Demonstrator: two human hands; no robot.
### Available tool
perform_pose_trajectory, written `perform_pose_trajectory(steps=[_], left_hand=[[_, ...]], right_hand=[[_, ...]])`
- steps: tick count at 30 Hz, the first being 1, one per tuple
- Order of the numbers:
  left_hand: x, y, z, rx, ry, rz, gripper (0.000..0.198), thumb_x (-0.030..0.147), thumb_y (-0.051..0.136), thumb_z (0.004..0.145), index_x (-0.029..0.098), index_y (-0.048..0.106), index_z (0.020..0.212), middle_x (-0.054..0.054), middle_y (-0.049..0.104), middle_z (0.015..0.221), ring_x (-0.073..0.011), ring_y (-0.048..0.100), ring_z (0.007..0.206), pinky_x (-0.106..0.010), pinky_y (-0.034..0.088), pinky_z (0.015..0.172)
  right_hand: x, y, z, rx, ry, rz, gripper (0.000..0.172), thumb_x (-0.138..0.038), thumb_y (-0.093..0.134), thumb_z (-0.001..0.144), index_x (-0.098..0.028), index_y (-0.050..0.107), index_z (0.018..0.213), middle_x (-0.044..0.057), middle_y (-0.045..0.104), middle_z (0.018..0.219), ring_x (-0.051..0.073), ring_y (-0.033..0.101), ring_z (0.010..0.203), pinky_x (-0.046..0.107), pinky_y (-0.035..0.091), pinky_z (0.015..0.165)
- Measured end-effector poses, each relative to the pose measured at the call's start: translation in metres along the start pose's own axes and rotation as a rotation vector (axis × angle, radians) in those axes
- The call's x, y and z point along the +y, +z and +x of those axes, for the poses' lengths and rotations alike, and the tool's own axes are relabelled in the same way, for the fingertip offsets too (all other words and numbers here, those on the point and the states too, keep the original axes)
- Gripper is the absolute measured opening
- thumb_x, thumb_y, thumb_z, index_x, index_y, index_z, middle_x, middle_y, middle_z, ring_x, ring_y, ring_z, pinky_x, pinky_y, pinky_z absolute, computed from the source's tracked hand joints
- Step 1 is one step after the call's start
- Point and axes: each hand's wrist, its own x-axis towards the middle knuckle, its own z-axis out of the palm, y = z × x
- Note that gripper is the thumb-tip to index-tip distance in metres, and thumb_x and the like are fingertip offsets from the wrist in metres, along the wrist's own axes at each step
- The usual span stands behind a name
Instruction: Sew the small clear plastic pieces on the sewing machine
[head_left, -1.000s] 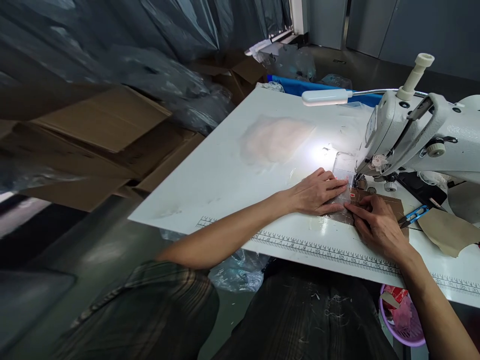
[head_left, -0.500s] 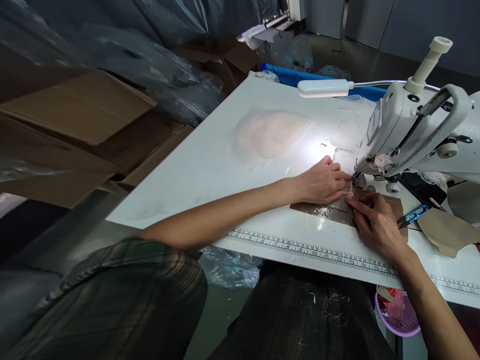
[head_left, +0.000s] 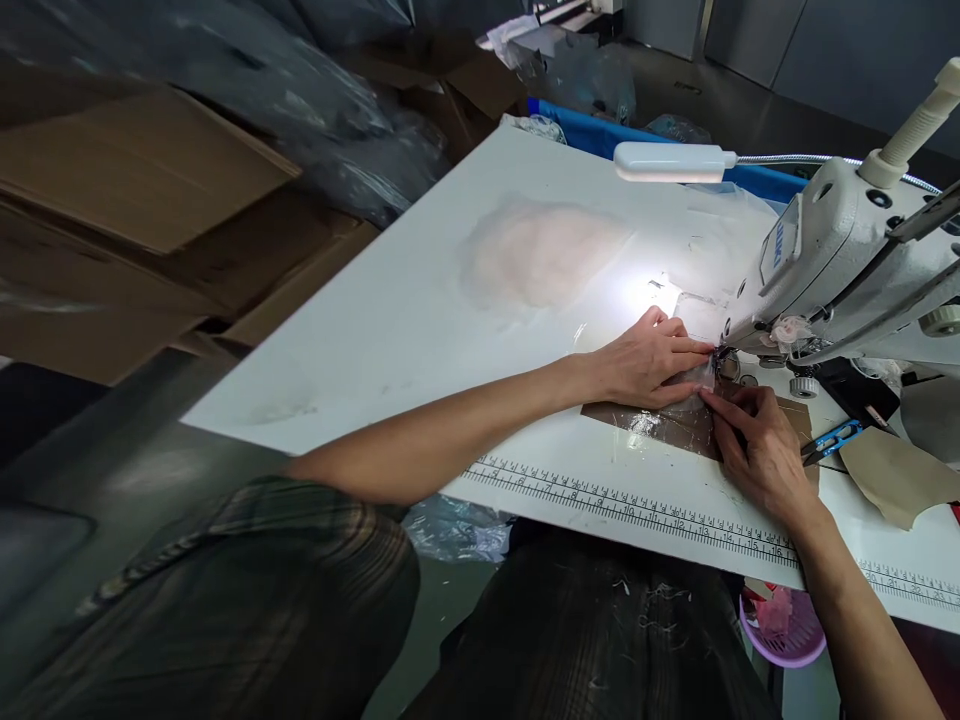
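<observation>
My left hand [head_left: 651, 362] lies palm down on a small piece of sheer pale fabric [head_left: 701, 378], fingers stretched toward the presser foot [head_left: 724, 362] of a white sewing machine [head_left: 817, 245]. Just in front of the foot, my right hand [head_left: 761, 440] pinches the near edge of that fabric between thumb and forefinger; its other fingers are curled. Beneath both hands is a brown plate with a shiny clear covering [head_left: 652, 428]. Part of the fabric is hidden under the left fingers.
A lit lamp [head_left: 671, 162] shines on the white table [head_left: 420, 350]. Blue thread snips [head_left: 832, 440] and a tan scrap [head_left: 896, 475] lie at the right. A sheer pinkish fabric heap [head_left: 544, 250] rests behind. Cardboard boxes [head_left: 142, 170] stand left; a purple basket [head_left: 795, 640] sits below.
The view has shifted slightly, so the machine appears farther right and larger. Both hands keep nearly the same place by the presser foot, the right thumb and forefinger still at the fabric.
</observation>
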Motion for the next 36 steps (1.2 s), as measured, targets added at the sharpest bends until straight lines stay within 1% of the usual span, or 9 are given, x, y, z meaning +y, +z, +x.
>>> perform_pose_trajectory(steps=[11,17,21,24,26,29,32,34,36], left_hand=[[0.0,0.004,-0.001,0.013,0.039,0.059,0.042,0.041,0.035,0.101,0.019,0.066,0.119,-0.007,0.063,0.134,-0.0252,0.053,0.096,-0.041,0.03,0.083],[0.0,0.007,0.0,0.025,0.027,0.067,0.039,0.042,0.04,0.1,0.022,0.066,0.119,-0.007,0.062,0.135,-0.027,0.053,0.102,-0.043,0.03,0.089],[-0.001,0.007,0.0,-0.003,0.032,0.068,0.037,0.042,0.041,0.1,0.023,0.064,0.122,-0.007,0.06,0.137,-0.0276,0.053,0.106,-0.045,0.029,0.091],[-0.002,0.006,-0.002,0.008,0.023,0.09,0.038,0.043,0.041,0.1,0.021,0.062,0.124,-0.009,0.058,0.14,-0.0285,0.053,0.108,-0.045,0.03,0.091],[-0.003,0.003,-0.003,0.053,0.019,0.102,0.04,0.046,0.044,0.099,0.019,0.061,0.124,-0.013,0.056,0.14,-0.0295,0.053,0.11,-0.045,0.031,0.09],[-0.003,-0.002,-0.006,0.134,0.076,0.055,0.034,0.042,0.044,0.1,0.02,0.065,0.114,-0.012,0.065,0.126,-0.0253,0.058,0.102,-0.044,0.033,0.091],[-0.003,-0.005,-0.007,0.144,0.197,-0.054,0.029,0.03,0.043,0.099,0.02,0.07,0.095,-0.006,0.072,0.105,-0.0184,0.061,0.088,-0.038,0.038,0.089],[-0.002,-0.004,-0.007,0.115,0.248,-0.116,0.027,0.026,0.045,0.097,0.02,0.071,0.091,-0.005,0.073,0.104,-0.0175,0.062,0.087,-0.036,0.041,0.085],[0.0,-0.003,-0.008,0.088,0.261,-0.159,0.024,0.025,0.047,0.095,0.021,0.071,0.094,-0.006,0.073,0.107,-0.018,0.064,0.09,-0.036,0.043,0.084]], right_hand=[[0.002,0.004,-0.001,0.022,0.011,0.015,0.035,-0.031,0.045,0.096,-0.029,0.071,0.121,0.009,0.056,0.096,0.019,0.057,0.082,0.036,0.055,0.073],[0.002,0.004,-0.001,0.033,-0.002,0.013,0.035,-0.032,0.046,0.097,-0.027,0.071,0.121,0.009,0.056,0.096,0.019,0.059,0.081,0.036,0.056,0.071],[0.003,0.004,-0.002,0.039,-0.005,0.004,0.035,-0.032,0.046,0.097,-0.028,0.071,0.121,0.009,0.056,0.096,0.02,0.059,0.083,0.036,0.056,0.071],[0.002,0.003,-0.002,0.044,-0.014,0.004,0.035,-0.031,0.046,0.097,-0.027,0.071,0.121,0.009,0.056,0.096,0.019,0.06,0.082,0.035,0.056,0.071],[0.002,0.003,-0.002,0.054,-0.016,0.004,0.035,-0.03,0.046,0.097,-0.026,0.072,0.12,0.009,0.056,0.096,0.019,0.06,0.082,0.035,0.055,0.071],[0.002,0.004,-0.002,0.06,-0.011,0.0,0.035,-0.031,0.045,0.097,-0.026,0.072,0.12,0.009,0.055,0.096,0.019,0.059,0.081,0.035,0.054,0.07],[0.003,0.005,-0.002,0.052,0.002,0.007,0.036,-0.032,0.045,0.097,-0.028,0.072,0.121,0.009,0.055,0.095,0.019,0.058,0.08,0.035,0.054,0.07],[0.003,0.005,-0.002,0.043,0.017,0.023,0.036,-0.032,0.045,0.097,-0.029,0.072,0.12,0.009,0.055,0.096,0.019,0.058,0.081,0.036,0.054,0.072],[0.002,0.005,-0.001,0.036,0.029,0.037,0.035,-0.032,0.045,0.097,-0.029,0.072,0.119,0.008,0.054,0.096,0.019,0.057,0.081,0.036,0.054,0.072]])
